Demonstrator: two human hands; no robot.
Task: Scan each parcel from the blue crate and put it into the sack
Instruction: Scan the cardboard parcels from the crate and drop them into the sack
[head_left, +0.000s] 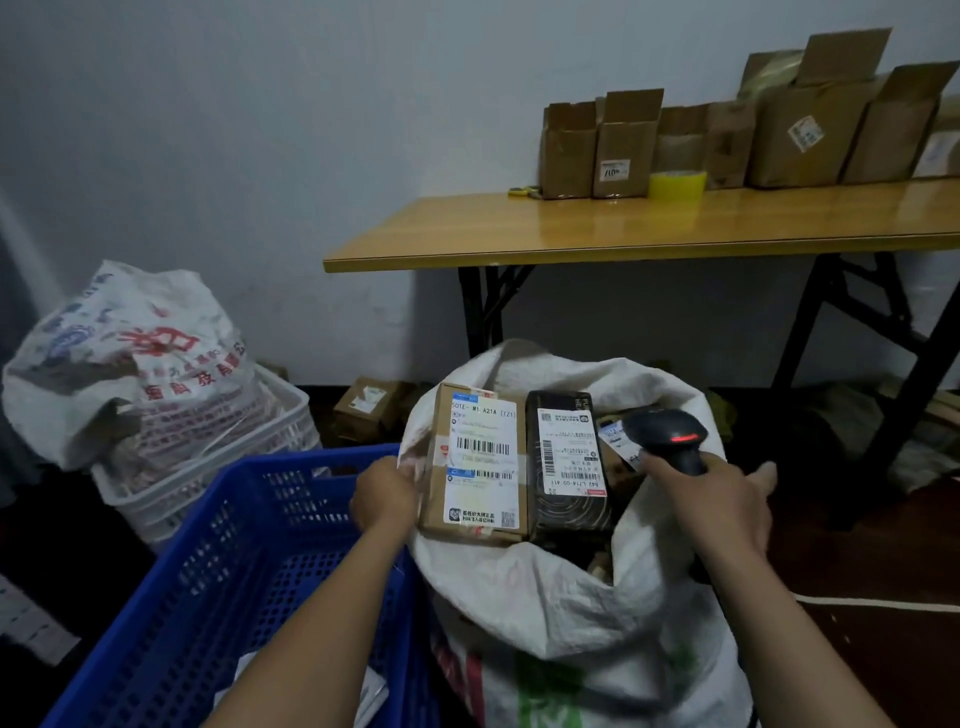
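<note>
Looking down first into the blue crate (249, 545) at the near left, finding pale flat packets (371, 693) on its floor, half hidden beneath the left forearm and too blurred for reading as parcels with certainty. Reaching across that crate with the left hand (384, 493), curling its fingers on the near-left rim of the sack (545, 597), just beside the brown parcel (478, 467); seemingly pinching cloth rather than cardboard, though not telling plainly. Seeing that parcel already inside the sack's mouth, label up, running its long axis from near to far, touching a black parcel (566, 467) on its right laid the same way. Wrapping the right hand (727, 499) firmly round the handle of the scanner (667, 434) over the sack's right side, showing its red window lit. Judging the next pickup as lying back and to the left, down in the crate, nearer the left hand, with the right taken up by the scanner. Passing, farther off, a second sack (130, 353) in a white crate (218, 457), and a table (571, 228) bearing cartons (623, 145) against the wall.
</note>
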